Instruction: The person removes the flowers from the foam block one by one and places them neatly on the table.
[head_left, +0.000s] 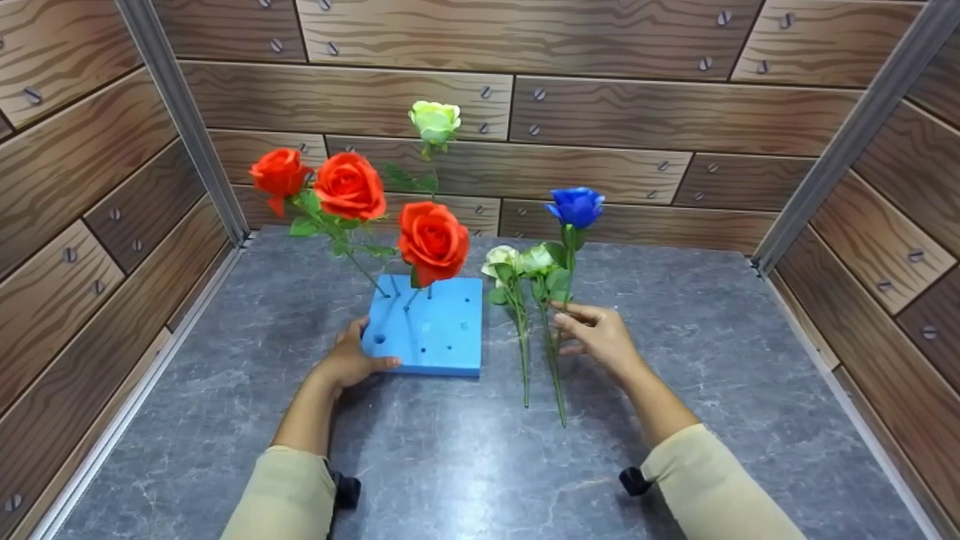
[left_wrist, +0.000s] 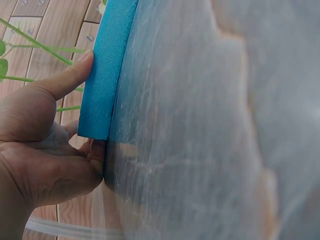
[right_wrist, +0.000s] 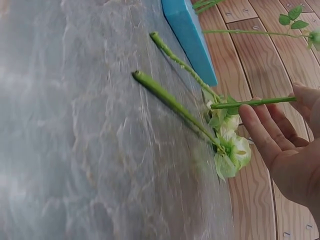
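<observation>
Right hand (head_left: 600,339) fingers pinch blue rose (head_left: 576,207) by its near-upright stem, blue block (head_left: 442,324) leftward, gripped by left hand (head_left: 349,364).

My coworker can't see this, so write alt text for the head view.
A person's right hand holds a blue rose by its stem, while the left hand grips a blue block with three red roses and one pale green rose standing in it. Two whitish roses lie beside it on the gray table.
</observation>
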